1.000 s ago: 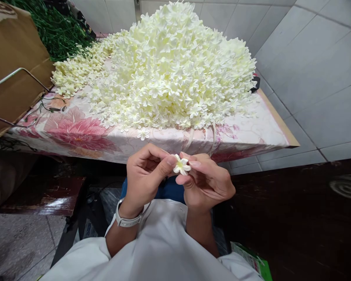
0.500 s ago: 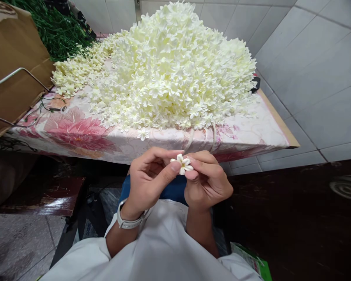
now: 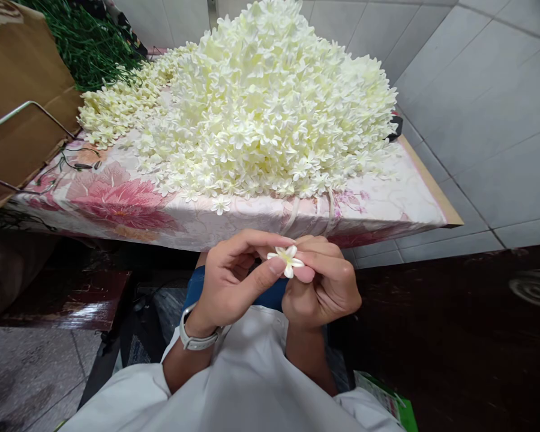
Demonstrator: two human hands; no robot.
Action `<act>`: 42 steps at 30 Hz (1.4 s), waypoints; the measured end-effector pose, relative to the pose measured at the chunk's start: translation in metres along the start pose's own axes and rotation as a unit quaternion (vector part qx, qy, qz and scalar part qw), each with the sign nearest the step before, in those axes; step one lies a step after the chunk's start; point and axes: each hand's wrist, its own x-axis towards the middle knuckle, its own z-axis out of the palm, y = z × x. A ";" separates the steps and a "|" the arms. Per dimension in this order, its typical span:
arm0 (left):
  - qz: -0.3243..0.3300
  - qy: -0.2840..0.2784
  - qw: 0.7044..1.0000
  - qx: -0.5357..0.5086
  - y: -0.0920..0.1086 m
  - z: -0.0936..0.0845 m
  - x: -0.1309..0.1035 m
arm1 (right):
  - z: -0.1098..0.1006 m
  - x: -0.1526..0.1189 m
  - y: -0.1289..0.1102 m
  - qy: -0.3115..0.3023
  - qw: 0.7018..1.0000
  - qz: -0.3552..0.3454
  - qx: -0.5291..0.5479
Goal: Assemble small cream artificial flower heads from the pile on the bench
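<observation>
A small white five-petalled flower (image 3: 288, 259) with a pale yellow centre is held between my two hands, just in front of the table edge and above my lap. My left hand (image 3: 240, 273) pinches it between thumb and fingers from the left; the thumb lies over a petal. From the right, my right hand (image 3: 324, 282) grips the same flower, its fingers curled and the thumb bent beneath. The flower's underside is hidden by the fingers. Behind my hands a tall heap of similar white flowers (image 3: 270, 114) covers much of the table.
The table (image 3: 234, 225) wears a pink floral cloth. Smaller cream flowers (image 3: 112, 111) and tangled green stems (image 3: 90, 48) lie at the back left. A brown paper bag (image 3: 22, 90) stands beside a wire frame (image 3: 31, 105) on the left. White tiled walls (image 3: 490, 108) close in the right.
The flower between my hands has opened out, its petals now spread wider and flatter. Both hands have shifted slightly to the right while keeping their hold.
</observation>
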 end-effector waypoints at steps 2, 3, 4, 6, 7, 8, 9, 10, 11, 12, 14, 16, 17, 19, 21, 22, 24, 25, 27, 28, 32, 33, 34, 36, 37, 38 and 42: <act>0.010 0.012 1.000 -0.005 -0.003 -0.002 0.000 | 0.000 0.001 0.000 -0.013 1.000 0.021 0.008; 0.017 0.024 1.000 0.000 -0.005 -0.003 -0.001 | -0.001 0.001 0.000 -0.025 0.999 0.030 0.008; 0.025 0.038 0.999 0.008 -0.006 -0.004 -0.001 | -0.001 0.002 -0.001 -0.038 0.998 0.040 0.010; 0.044 0.059 0.997 0.023 -0.007 -0.005 -0.001 | -0.003 0.004 -0.002 -0.061 0.996 0.067 0.023; 0.056 0.065 0.996 0.032 -0.007 -0.005 -0.002 | -0.004 0.005 -0.004 -0.069 0.994 0.082 0.032; 0.074 0.069 0.994 0.041 -0.006 -0.005 -0.001 | -0.005 0.006 -0.005 -0.075 0.992 0.098 0.042; 0.095 0.073 0.991 0.054 -0.005 -0.004 -0.001 | -0.005 0.007 -0.006 -0.079 0.990 0.111 0.048; 0.117 0.076 0.988 0.070 -0.004 -0.004 -0.001 | -0.006 0.008 -0.008 -0.082 0.988 0.121 0.052; 0.135 0.077 0.984 0.089 -0.003 -0.004 0.000 | -0.006 0.008 -0.009 -0.084 0.987 0.128 0.052; 0.149 0.078 0.980 0.109 -0.003 -0.005 0.000 | -0.006 0.009 -0.010 -0.085 0.986 0.133 0.051; 0.165 0.070 0.973 0.149 -0.004 -0.007 0.002 | -0.006 0.009 -0.011 -0.086 0.985 0.141 0.052; 0.176 0.048 0.965 0.187 -0.006 -0.011 0.004 | -0.006 0.009 -0.011 -0.091 0.984 0.143 0.048; 0.189 0.041 0.959 0.206 -0.008 -0.012 0.005 | -0.006 0.009 -0.011 -0.094 0.986 0.136 0.037; 0.220 0.043 0.942 0.250 -0.011 -0.013 0.006 | -0.006 0.009 -0.010 -0.096 0.991 0.095 -0.009; 0.251 0.069 0.919 0.297 -0.012 -0.011 0.005 | -0.006 0.010 -0.009 -0.092 0.993 0.032 -0.065; 0.262 0.081 0.908 0.317 -0.012 -0.009 0.003 | -0.006 0.010 -0.009 -0.088 0.992 0.004 -0.086; 0.281 0.095 0.891 0.343 -0.011 -0.005 -0.001 | -0.005 0.010 -0.009 -0.076 0.989 -0.042 -0.117; 0.287 0.099 0.886 0.349 -0.010 -0.002 -0.002 | -0.005 0.010 -0.008 -0.068 0.987 -0.063 -0.129; 0.293 0.103 0.881 0.357 -0.008 0.002 -0.005 | -0.004 0.008 -0.007 -0.051 0.982 -0.106 -0.146; 0.293 0.105 0.881 0.357 -0.007 0.004 -0.006 | -0.003 0.007 -0.007 -0.043 0.979 -0.129 -0.151; 0.274 0.122 0.896 0.327 -0.006 0.005 -0.006 | 0.000 0.004 -0.006 -0.033 0.978 -0.143 -0.145; 0.266 0.126 0.902 0.315 -0.006 0.004 -0.006 | 0.000 0.004 -0.006 -0.040 0.984 -0.115 -0.133; 0.257 0.127 0.909 0.304 -0.005 0.004 -0.006 | 0.000 0.004 -0.006 -0.047 0.989 -0.081 -0.116; 0.246 0.116 0.919 0.287 -0.004 0.002 -0.006 | -0.001 0.005 -0.006 -0.056 0.995 -0.020 -0.080; 0.244 0.106 0.921 0.283 -0.004 0.001 -0.006 | -0.001 0.006 -0.006 -0.055 0.996 -0.003 -0.067; 0.247 0.097 0.921 0.283 -0.004 -0.001 -0.005 | -0.002 0.007 -0.006 -0.056 0.997 0.004 -0.058; 0.287 0.077 0.901 0.316 -0.005 -0.005 -0.003 | -0.007 0.010 -0.007 -0.057 0.997 -0.013 -0.051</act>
